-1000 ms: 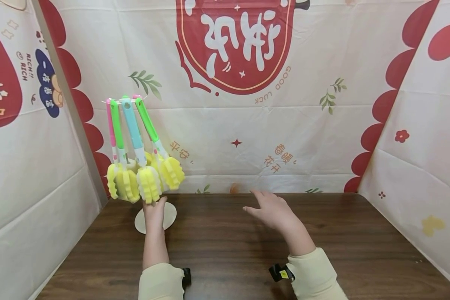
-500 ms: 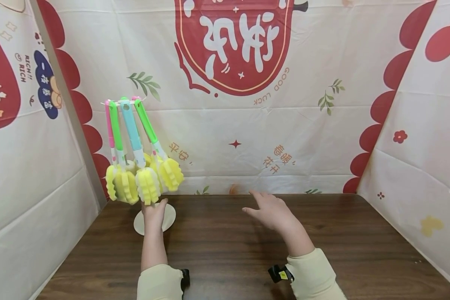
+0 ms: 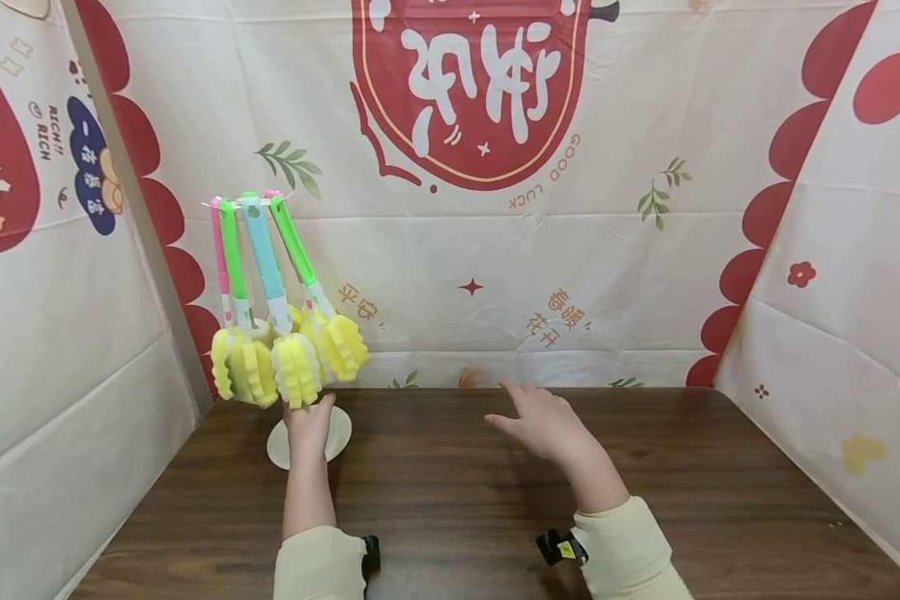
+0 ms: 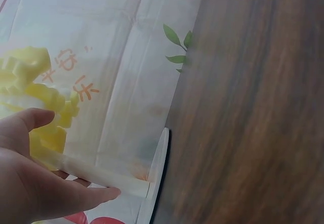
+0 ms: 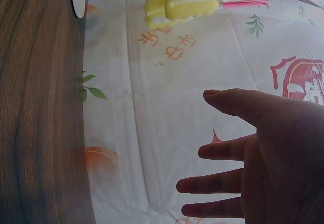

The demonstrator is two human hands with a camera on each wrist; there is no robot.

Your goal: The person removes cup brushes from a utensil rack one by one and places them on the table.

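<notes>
Left hand (image 3: 309, 425): fingers wrapped round stand post (image 4: 96, 172), above round base (image 3: 341, 429) | right hand (image 3: 543, 425): spread wide, empty, raised over table (image 3: 457, 500) | sponge brushes (image 3: 288, 362): hanging on stand, rear left | change since 1.0 s ago: none, both hands unmoved; stand steadied, no brush taken.

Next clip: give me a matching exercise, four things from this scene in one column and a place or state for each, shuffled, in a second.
Things:
1. left hand
2. right hand
3. sponge brushes
4. round base

Places or states:
A. hang from the top of the stand, yellow heads down
B. lies flat on the wooden table
C. holds the stand's pole just under the sponges
D. hovers above the table, fingers spread, holding nothing

Pairs: 1-C, 2-D, 3-A, 4-B
</notes>
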